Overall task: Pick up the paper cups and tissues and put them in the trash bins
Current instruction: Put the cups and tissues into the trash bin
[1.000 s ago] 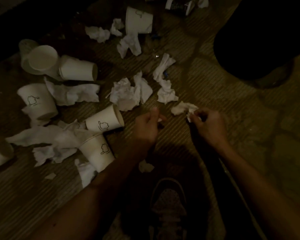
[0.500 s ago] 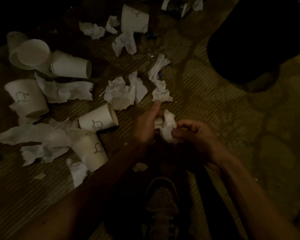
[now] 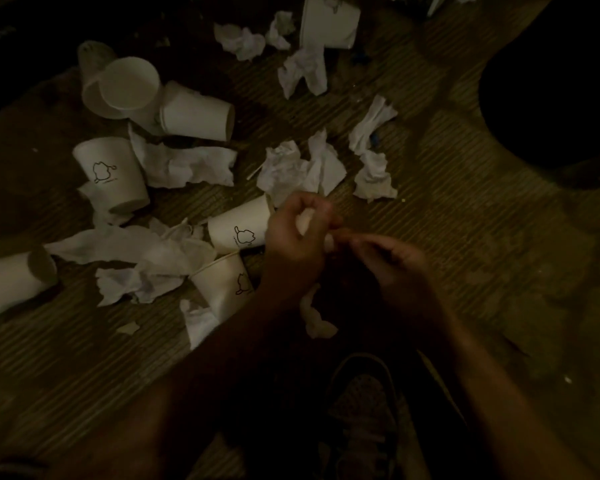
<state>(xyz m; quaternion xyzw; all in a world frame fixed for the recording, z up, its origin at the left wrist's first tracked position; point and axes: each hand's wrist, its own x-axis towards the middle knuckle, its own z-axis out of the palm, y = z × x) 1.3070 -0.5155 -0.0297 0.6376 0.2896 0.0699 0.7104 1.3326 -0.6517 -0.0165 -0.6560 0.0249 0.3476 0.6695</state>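
Paper cups [image 3: 194, 114] and tissues [image 3: 184, 166], floor stock; clearance judged barely begun

1. Trash bin [image 3: 551, 81]: dark round form, the landmark for every entry below. Its inside is too dark to read, so nothing can be counted as binned
2. Cups: at least seven on the floor [image 3: 465, 271], all left of the bin. One lies at the far edge, the nested cluster and the printed ones well to the bin's left, several on their sides. None is held
3. Tissues: ten or so crumpled sheets strewn between the cups and the bin, the closest two near its left side. None is touched
4. Left hand [image 3: 298, 237]: left of the bin and nearer the person, fingers curled round the wad
5. Right hand [image 3: 392, 261]: between left hand and bin, fingertips drawn together on the wad's end, pinching it as far as the blur allows
6. Wad [image 3: 307, 216]: the only item lifted, well apart from the bin
7. Scrap [image 3: 317, 320]: on the floor, left of the bin, nearer than the wad

Outstanding, by judgement: wad to bin, then everything else
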